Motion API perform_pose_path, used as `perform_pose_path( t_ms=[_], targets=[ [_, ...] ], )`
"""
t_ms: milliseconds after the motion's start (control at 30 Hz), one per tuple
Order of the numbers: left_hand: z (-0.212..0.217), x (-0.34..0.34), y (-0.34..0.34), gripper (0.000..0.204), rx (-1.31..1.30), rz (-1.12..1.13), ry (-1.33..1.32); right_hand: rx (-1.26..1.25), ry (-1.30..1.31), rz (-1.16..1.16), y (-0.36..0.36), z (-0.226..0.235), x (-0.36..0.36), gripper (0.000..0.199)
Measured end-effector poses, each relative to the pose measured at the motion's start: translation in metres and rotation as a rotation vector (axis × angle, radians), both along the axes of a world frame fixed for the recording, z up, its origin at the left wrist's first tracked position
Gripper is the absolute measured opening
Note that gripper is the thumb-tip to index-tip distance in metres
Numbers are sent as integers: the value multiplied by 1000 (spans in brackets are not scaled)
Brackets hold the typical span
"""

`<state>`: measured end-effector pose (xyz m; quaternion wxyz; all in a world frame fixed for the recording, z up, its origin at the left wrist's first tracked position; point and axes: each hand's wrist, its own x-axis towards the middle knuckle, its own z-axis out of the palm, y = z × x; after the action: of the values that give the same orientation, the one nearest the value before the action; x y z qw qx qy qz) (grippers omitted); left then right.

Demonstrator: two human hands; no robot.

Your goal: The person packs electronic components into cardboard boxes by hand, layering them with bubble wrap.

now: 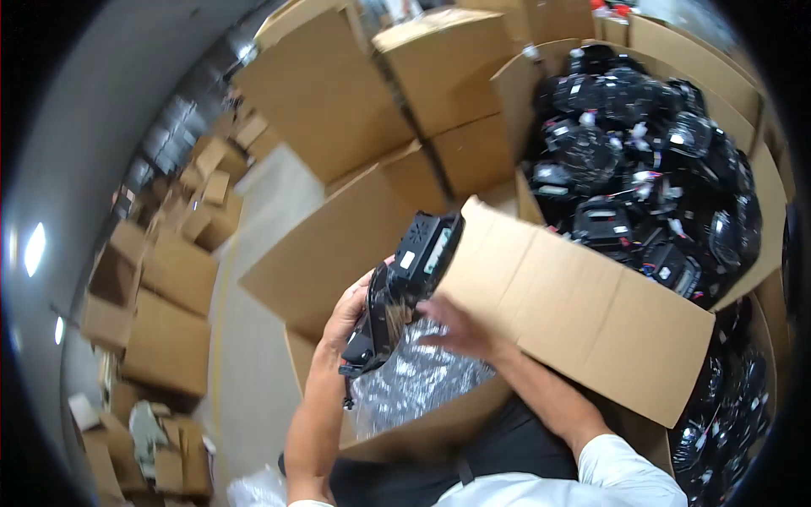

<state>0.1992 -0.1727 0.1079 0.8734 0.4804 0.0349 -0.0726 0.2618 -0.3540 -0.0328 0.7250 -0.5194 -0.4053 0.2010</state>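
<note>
Head view: left hand [346, 313] wrapped round the left side of a black device [394, 291], holding it tilted; right hand [456, 329] just beside the device's right side, blurred, fingers loosely spread and holding nothing visible, contact cannot be told; below both hands, crumpled clear plastic wrap [418, 384] inside an open carton [338, 232]; right of the right hand, a broad cardboard flap [591, 313]; beyond it, up and right, a large box [764, 220] heaped with wrapped black units [625, 160]; well left of the left hand, brown cartons [173, 329] across a grey floor [270, 194]
</note>
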Motion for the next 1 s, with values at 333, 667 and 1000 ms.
perform_pose_path(
  t_ms=[333, 667, 1000],
  targets=[
    [-34, -117, 116, 49, -6, 26, 16, 146, -242, 25, 84, 66, -4, 79],
    [-77, -195, 188, 46, -132, 214, 327, -210, 469, -77, 187, 12, 14, 28],
    [-115, -263, 263, 18, -212, 714, 316, -918, 621, 257, 287, -243, -88, 30]
  ],
)
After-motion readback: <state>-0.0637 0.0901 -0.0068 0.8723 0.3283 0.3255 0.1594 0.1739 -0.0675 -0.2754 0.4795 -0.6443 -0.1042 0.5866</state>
